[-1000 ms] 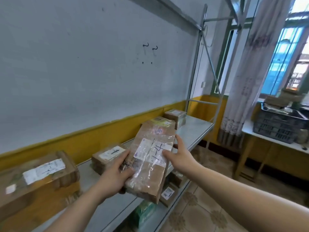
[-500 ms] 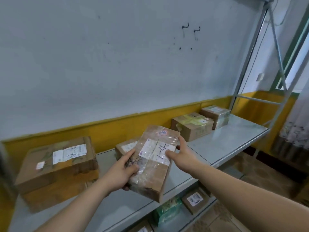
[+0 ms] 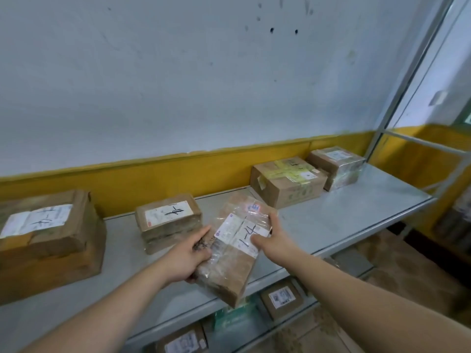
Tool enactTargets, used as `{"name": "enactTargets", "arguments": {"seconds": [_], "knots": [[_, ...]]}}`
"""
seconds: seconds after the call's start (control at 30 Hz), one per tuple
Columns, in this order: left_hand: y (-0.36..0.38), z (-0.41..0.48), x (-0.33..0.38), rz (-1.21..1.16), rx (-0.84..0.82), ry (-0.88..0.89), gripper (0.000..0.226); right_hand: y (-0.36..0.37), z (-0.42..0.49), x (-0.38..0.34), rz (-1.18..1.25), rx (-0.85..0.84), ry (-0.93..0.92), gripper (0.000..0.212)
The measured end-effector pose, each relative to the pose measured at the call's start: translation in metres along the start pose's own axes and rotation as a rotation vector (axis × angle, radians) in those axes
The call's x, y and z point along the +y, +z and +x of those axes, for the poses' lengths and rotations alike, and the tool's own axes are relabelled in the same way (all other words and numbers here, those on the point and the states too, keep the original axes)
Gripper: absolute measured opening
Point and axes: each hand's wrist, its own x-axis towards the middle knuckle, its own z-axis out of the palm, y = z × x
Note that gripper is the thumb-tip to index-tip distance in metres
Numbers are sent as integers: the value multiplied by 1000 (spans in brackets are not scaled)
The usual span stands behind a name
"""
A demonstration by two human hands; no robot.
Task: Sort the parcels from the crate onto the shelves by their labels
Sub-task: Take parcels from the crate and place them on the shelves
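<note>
The shelf (image 3: 331, 215) runs from 8 o'clock to 2 o'clock across the view, its front edge passing under the near end of the parcel (image 3: 230, 273), which hangs out over that edge. The widest bare stretch lies at 2 o'clock from the parcel, reaching the shelf's end by the post (image 3: 407, 85). At 10 o'clock a small box (image 3: 168, 220) sits just beside the parcel with only a narrow gap. A big box (image 3: 48, 240) stands at 9 o'clock, well apart, with bare shelf in front of it. At 1 o'clock, along the wall, a taped box (image 3: 288, 184) stands with a far box (image 3: 336, 166) just beside it.

Both arms reach forward from 6 o'clock. The left hand (image 3: 187, 256) grips the parcel's left long side, thumb on top and fingers curled beneath. The right hand (image 3: 272, 240) holds the right side, thumb laid on the label (marked 1-4) and fingers wrapped over the far edge. The parcel tilts, near end lower; whether it touches the shelf cannot be told
</note>
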Motion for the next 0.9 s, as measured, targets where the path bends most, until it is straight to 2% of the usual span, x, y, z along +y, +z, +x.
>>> {"name": "enactTargets", "arguments": {"seconds": [0.1, 0.27, 0.37, 0.43, 0.5, 0.6, 0.77, 0.83, 0.9], "knots": [[1, 27, -5, 17, -10, -16, 56, -3, 18, 6, -53, -45, 21, 70], [2, 81, -12, 76, 8, 5, 43, -5, 58, 19, -107, -67, 86, 65], [8, 109, -11, 120, -23, 48, 43, -6, 80, 24, -248, -113, 142, 54], [6, 125, -9, 202, -44, 66, 44, -7, 94, 27, -416, -113, 153, 58], [0, 138, -10, 296, -59, 58, 44, -6, 106, 26, -621, -79, 103, 65], [-16, 152, -10, 470, 47, 77, 40, -3, 121, 16, -799, -75, -71, 70], [-43, 173, -21, 597, 303, 187, 31, 9, 164, 16, -1026, -320, -361, 75], [-50, 175, -28, 623, 433, 140, 38, 11, 180, 21, -1032, -336, -383, 75], [-55, 174, -36, 809, 441, -16, 61, 12, 194, 23, -1033, -329, -387, 76]]}}
